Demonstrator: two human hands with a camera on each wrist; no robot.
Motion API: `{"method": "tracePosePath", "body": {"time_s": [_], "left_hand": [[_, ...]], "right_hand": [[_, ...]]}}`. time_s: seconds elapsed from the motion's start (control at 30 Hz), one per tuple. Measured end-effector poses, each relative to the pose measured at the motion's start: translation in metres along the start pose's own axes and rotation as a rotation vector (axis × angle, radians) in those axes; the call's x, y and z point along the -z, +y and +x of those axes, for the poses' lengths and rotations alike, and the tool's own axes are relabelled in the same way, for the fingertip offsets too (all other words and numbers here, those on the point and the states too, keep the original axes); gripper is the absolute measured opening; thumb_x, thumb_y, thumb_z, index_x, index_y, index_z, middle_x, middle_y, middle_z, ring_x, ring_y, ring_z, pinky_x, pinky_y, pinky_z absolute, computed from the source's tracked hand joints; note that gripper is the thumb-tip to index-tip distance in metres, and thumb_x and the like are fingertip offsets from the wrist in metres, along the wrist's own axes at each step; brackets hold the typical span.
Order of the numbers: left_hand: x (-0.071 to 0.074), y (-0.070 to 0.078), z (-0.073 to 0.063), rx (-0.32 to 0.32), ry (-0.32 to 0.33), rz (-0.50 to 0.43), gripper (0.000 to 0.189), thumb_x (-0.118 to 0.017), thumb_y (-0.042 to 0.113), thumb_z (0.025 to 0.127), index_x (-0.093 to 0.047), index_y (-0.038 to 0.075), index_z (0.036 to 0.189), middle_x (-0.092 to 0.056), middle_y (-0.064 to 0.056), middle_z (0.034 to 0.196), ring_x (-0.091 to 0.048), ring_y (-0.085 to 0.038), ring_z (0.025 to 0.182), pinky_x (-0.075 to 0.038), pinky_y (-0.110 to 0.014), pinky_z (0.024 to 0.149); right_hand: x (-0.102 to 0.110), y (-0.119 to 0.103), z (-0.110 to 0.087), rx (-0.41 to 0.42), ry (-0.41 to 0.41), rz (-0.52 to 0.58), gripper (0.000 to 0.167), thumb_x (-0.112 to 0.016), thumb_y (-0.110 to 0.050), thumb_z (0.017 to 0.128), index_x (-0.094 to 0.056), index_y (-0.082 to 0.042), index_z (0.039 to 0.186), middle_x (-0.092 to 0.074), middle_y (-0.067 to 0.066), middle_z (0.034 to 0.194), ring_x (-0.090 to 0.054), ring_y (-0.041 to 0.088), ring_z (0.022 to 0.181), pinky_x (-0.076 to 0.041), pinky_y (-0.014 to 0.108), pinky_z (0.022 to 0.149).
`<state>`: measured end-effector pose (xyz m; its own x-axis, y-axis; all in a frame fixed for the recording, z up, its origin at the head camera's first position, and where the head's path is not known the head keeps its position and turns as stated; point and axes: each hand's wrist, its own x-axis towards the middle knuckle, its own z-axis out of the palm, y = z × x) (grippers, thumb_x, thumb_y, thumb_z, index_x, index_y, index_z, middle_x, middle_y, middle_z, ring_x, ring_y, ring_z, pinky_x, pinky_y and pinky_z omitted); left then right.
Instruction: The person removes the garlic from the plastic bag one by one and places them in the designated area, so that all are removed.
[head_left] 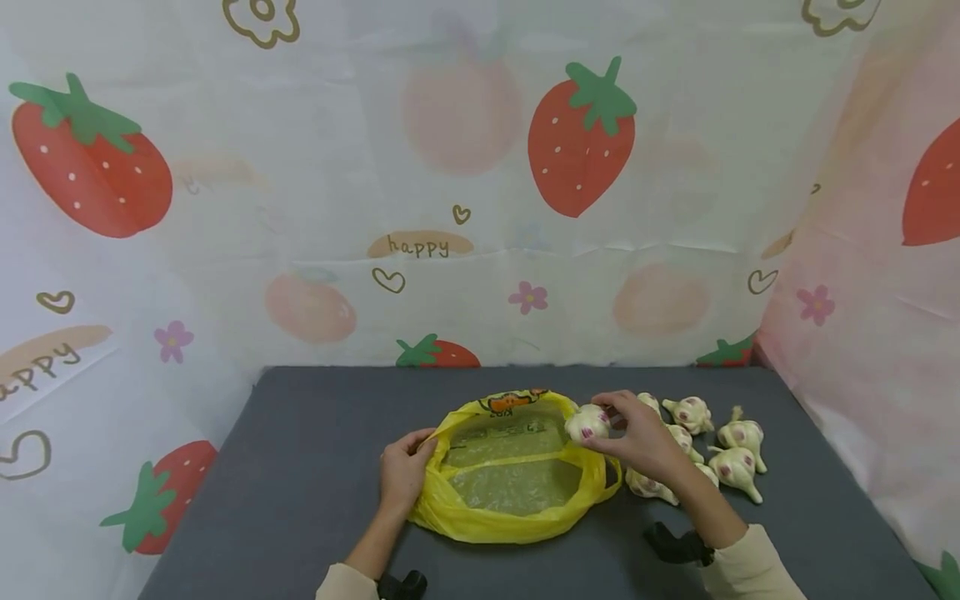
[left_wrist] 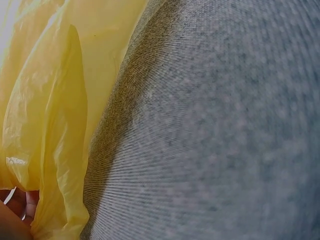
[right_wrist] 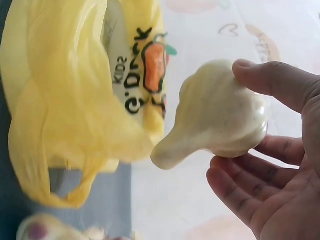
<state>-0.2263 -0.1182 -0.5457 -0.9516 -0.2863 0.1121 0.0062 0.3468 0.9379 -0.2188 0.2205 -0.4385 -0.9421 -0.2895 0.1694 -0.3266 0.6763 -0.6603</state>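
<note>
A yellow plastic bag [head_left: 517, 527] lies with its mouth spread wide in the middle of the dark table. At its left rim my left hand [head_left: 405, 471] pinches the plastic; in the left wrist view folds of the bag [left_wrist: 65, 125] cover most of that hand. My right hand [head_left: 641, 437] holds a garlic bulb [head_left: 587, 423] at the bag's right rim. The right wrist view shows this bulb [right_wrist: 220, 110] between thumb and fingers, its stem pointing toward the bag. Inside the bag I see only its crinkled lining.
Several more garlic bulbs [head_left: 737, 471] lie to the right of the bag, some partly behind my right forearm. A bag handle loop [head_left: 613, 483] sticks out on the right side. Printed cloth [head_left: 480, 208] hangs behind and beside the table [head_left: 322, 442].
</note>
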Motion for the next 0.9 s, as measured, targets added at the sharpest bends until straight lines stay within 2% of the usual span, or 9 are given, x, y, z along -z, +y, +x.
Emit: {"method": "tracePosePath", "body": {"time_s": [0.27, 0.5, 0.7, 0.9], "left_hand": [[0.002, -0.001, 0.002, 0.016, 0.001, -0.017, 0.020, -0.067, 0.019, 0.093, -0.075, 0.010, 0.109, -0.074, -0.011, 0.106, -0.069, -0.020, 0.089, -0.050, -0.016, 0.068], [0.005, -0.001, 0.000, 0.015, 0.002, -0.010, 0.021, -0.067, 0.017, 0.093, -0.075, 0.008, 0.109, -0.074, -0.012, 0.106, -0.069, -0.020, 0.089, -0.051, -0.017, 0.068], [0.007, -0.001, 0.001, 0.017, 0.006, -0.025, 0.020, -0.067, 0.017, 0.092, -0.075, 0.009, 0.109, -0.074, -0.011, 0.106, -0.069, -0.020, 0.088, -0.050, -0.017, 0.068], [0.009, -0.002, 0.001, 0.014, 0.009, -0.018, 0.020, -0.067, 0.017, 0.093, -0.075, 0.008, 0.109, -0.074, -0.012, 0.105, -0.069, -0.019, 0.089, -0.051, -0.017, 0.068]], "right_hand": [[0.019, 0.014, -0.013, -0.043, -0.005, 0.023, 0.057, -0.078, -0.029, 0.084, -0.058, -0.003, 0.130, -0.059, 0.016, 0.120, -0.058, 0.027, 0.103, -0.054, 0.039, 0.083], [0.030, 0.022, -0.027, -0.094, 0.014, 0.005, 0.062, -0.076, -0.029, 0.085, -0.054, 0.003, 0.133, -0.056, 0.022, 0.127, -0.058, 0.032, 0.106, -0.053, 0.047, 0.087], [0.043, 0.036, -0.038, -0.107, 0.037, -0.025, 0.067, -0.077, -0.031, 0.084, -0.052, 0.004, 0.135, -0.057, 0.022, 0.127, -0.058, 0.031, 0.105, -0.054, 0.038, 0.082], [0.055, 0.051, -0.055, -0.207, 0.032, -0.034, 0.071, -0.077, -0.035, 0.084, -0.050, 0.003, 0.136, -0.053, 0.025, 0.130, -0.060, 0.037, 0.104, -0.054, 0.041, 0.078]]}}
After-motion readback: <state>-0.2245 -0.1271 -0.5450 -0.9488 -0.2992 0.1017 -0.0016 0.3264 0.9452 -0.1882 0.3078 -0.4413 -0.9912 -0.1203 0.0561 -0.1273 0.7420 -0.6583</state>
